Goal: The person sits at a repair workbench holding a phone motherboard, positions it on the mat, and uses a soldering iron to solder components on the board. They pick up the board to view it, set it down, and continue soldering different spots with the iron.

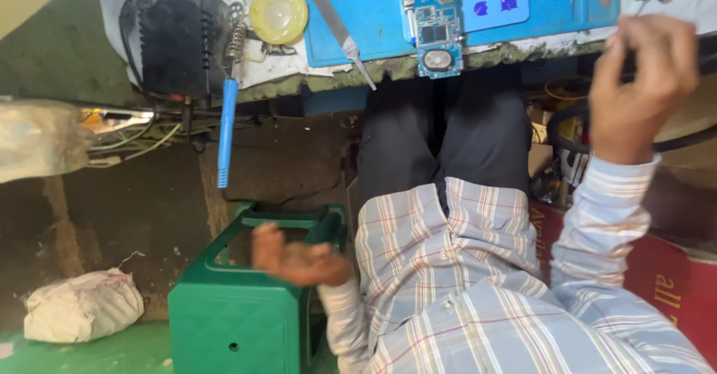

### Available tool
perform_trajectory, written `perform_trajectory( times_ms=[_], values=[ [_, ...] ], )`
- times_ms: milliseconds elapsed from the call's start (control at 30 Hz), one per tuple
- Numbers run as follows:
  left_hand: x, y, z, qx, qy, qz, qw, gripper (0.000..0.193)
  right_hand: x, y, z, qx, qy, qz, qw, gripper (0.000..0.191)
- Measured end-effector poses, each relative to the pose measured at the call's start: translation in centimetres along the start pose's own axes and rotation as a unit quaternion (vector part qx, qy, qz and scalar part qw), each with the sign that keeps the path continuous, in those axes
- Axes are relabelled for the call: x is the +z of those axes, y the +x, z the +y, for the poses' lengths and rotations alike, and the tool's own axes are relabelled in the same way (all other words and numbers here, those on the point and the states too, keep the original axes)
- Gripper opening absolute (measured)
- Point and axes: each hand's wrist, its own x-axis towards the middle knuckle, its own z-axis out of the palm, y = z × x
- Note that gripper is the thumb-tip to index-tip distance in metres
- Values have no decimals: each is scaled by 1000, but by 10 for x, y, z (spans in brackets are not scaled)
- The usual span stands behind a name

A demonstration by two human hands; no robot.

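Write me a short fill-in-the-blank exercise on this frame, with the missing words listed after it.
1. The left hand hovers open, palm up, above a plastic stool coloured ____.
2. The right hand is raised near the edge of the workbench, its fingers closed on a thin ____ cable.
3. A circuit board lies on a mat coloured ____.
4. The soldering iron hanging off the bench edge has a ____ handle.

Missing words: green; black; blue; blue

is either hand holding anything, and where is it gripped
The right hand pinches a thin tool, probably tweezers, near its upper end; only the tip shows. The left hand is open and blurred above a green stool, holding nothing.
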Motion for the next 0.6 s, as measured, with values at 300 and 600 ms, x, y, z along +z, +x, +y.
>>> perform_trajectory(
  times_ms=[300, 600],
  values=[
    [106, 31, 57, 164, -141, -332, 918, 57, 47, 55, 50, -68, -58, -51, 995, 14],
    [170, 72, 65, 111, -103, -367, 918, 56, 63, 60, 54, 68, 53, -24, 996, 17]
  ],
)
